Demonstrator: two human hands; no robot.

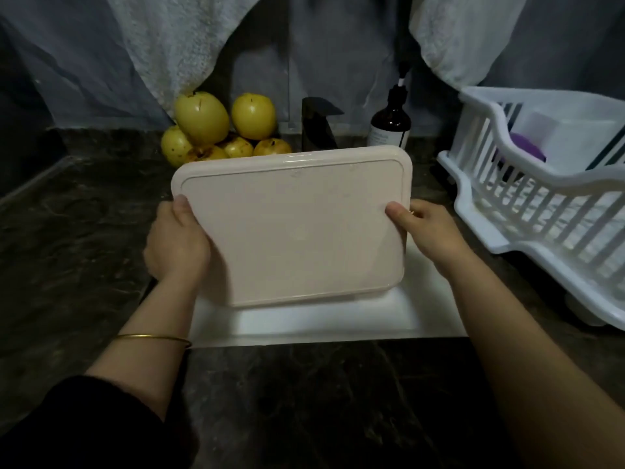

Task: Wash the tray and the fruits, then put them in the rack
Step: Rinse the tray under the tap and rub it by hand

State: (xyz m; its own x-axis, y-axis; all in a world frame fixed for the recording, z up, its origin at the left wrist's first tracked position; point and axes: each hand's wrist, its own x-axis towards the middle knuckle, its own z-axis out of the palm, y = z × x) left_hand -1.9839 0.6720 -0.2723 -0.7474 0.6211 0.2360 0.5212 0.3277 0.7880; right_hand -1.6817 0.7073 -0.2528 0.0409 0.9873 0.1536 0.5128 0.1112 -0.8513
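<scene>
A pale pink rectangular tray (294,228) is held tilted above the white sink (324,321), its flat face toward me. My left hand (177,243) grips its left edge with the thumb on the face. My right hand (429,231) grips the right edge the same way. Several yellow-green apples (216,130) are piled on the counter behind the tray, left of the black faucet (316,126). The white slatted dish rack (541,204) stands on the counter at the right.
A dark soap bottle with a pump (390,121) stands right of the faucet. Inside the rack lie a purple item (526,148) and a white container (568,137). Dark marble counter (81,231) surrounds the sink. Towels hang on the back wall.
</scene>
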